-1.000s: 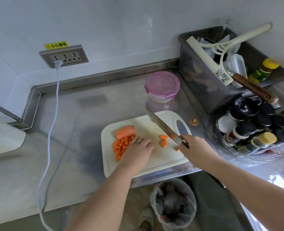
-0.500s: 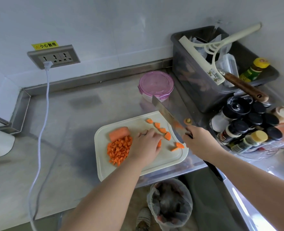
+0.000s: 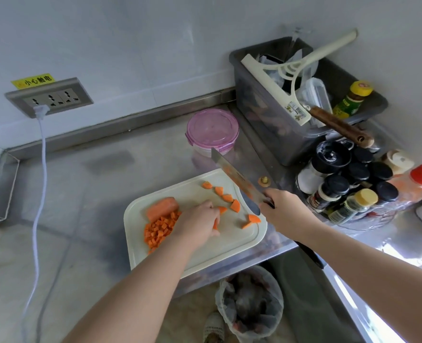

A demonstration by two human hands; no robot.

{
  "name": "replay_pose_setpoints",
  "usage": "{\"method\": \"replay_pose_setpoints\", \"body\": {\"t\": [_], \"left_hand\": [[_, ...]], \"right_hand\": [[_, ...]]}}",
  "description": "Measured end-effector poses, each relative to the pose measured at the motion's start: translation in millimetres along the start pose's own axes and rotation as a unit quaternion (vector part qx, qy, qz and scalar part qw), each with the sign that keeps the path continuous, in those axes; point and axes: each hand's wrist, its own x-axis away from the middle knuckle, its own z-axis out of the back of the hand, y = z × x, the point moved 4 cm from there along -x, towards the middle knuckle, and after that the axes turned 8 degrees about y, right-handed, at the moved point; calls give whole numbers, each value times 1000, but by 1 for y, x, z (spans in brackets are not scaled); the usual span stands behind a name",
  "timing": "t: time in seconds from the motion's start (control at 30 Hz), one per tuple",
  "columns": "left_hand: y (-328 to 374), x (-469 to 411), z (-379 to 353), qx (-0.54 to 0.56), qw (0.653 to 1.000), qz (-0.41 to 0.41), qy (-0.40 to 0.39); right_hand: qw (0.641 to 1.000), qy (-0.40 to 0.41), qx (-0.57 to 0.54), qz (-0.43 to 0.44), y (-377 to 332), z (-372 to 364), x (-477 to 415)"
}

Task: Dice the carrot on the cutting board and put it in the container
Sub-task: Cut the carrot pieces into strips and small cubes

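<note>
A white cutting board [image 3: 229, 253] lies at the counter's front edge. On its left sit an uncut carrot chunk [image 3: 162, 208] and a pile of carrot dice [image 3: 159, 230]. Several carrot slices [image 3: 226, 195] are strewn across its right part. My left hand [image 3: 200, 222] rests on the board's middle, fingers curled round a carrot piece. My right hand [image 3: 283, 211] grips the handle of a knife [image 3: 234, 178], its blade raised and pointing to the back left. Behind the board stands a round container [image 3: 212, 131] with a pink lid on.
A grey bin [image 3: 266, 120] holding a squeegee and bottles stands at the back right. Spice jars [image 3: 346, 186] crowd the right side. A white cable [image 3: 40, 181] runs down from the wall socket. Below the counter edge is a bagged waste bin [image 3: 249, 303].
The knife has lifted off the board and swung up to the right. Carrot slices now lie spread over the board's right part. My left hand has moved right onto a slice.
</note>
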Motion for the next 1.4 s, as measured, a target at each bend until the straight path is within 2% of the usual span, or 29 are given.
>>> {"method": "replay_pose_setpoints", "body": {"t": [0.23,0.33,0.4,0.47,0.5,0.53,0.73,0.83,0.93,1.03,1.2,1.3,1.4], "left_hand": [[-11,-2,-3,75,996,39,-11],[-16,-3,-1,170,981,93,16],[-16,-6,0,314,936,154,37],[-10,-11,0,450,869,202,40],[-8,-13,-1,482,847,220,47],[-7,-16,-2,487,840,231,59],[-10,-18,-11,276,923,221,151],[-8,-19,-11,225,941,190,166],[-6,-20,-10,201,962,113,144],[0,-20,-13,112,989,42,86],[-1,-21,-9,90,992,58,69],[-5,-13,-10,115,988,82,60],[-10,-9,-5,147,980,105,84]], "right_hand": [[1000,0,5,-2,-3,0,-3],[1000,12,3,-4,2,2,-5],[1000,16,0,-3,4,2,-6],[1000,21,1,0,6,3,-7],[1000,22,5,1,6,3,-9],[1000,23,8,1,6,3,-10],[1000,27,14,0,5,6,-12],[999,28,16,0,5,7,-11],[1000,27,13,-2,6,8,-11],[1000,22,15,0,5,8,-10],[1000,4,14,-2,5,6,-10],[1000,3,13,-2,2,6,-9],[1000,-1,11,-4,-1,5,-8]]}}
